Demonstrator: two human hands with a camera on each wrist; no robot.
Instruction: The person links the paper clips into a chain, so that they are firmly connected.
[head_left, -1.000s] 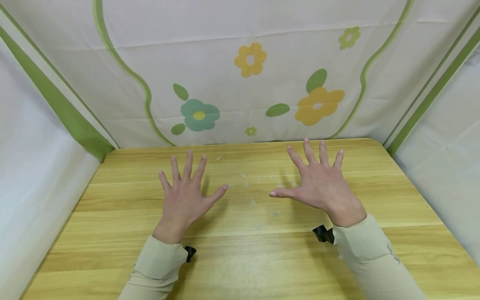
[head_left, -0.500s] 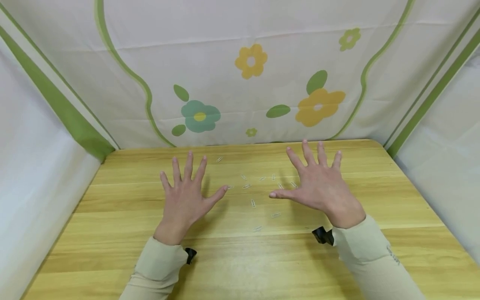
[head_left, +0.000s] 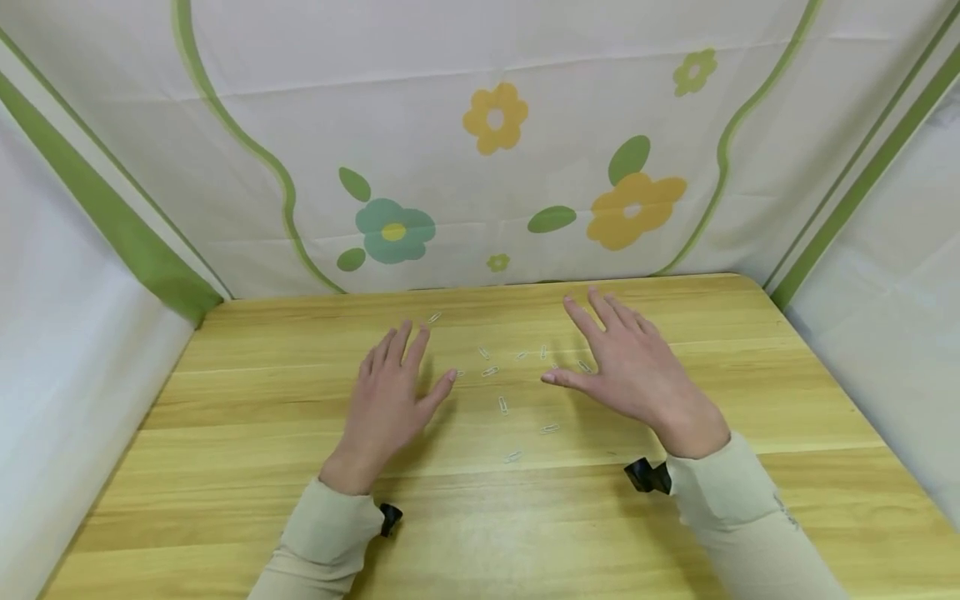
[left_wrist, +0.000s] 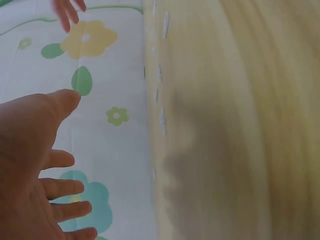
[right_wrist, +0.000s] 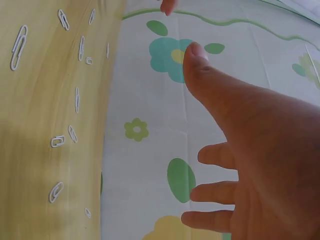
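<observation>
Several white paper clips (head_left: 503,406) lie scattered over the middle of the wooden table (head_left: 480,533). To their left, my left hand (head_left: 386,408) hovers above the tabletop, fingers extended and thumb spread toward the clips. On the other side my right hand (head_left: 641,367) is also raised, its thumb out to the left and its fingers reaching forward. Neither hand holds or touches anything. One paper clip (head_left: 435,317) lies apart near the back edge. The right wrist view shows loose paper clips (right_wrist: 19,47) on the wood; some clips near my thumbs are partly hidden in the head view.
A white curtain (head_left: 420,142) printed with flowers and green lines stands behind the table's back edge. White cloth panels (head_left: 82,350) with green bands close off the left and right sides. A small black device (head_left: 648,475) sits at each wrist by the cuff.
My left hand has turned and shifted slightly right, with its fingers now closer together. My right hand has tilted inward, its fingers less spread. The paper clips lie as before.
</observation>
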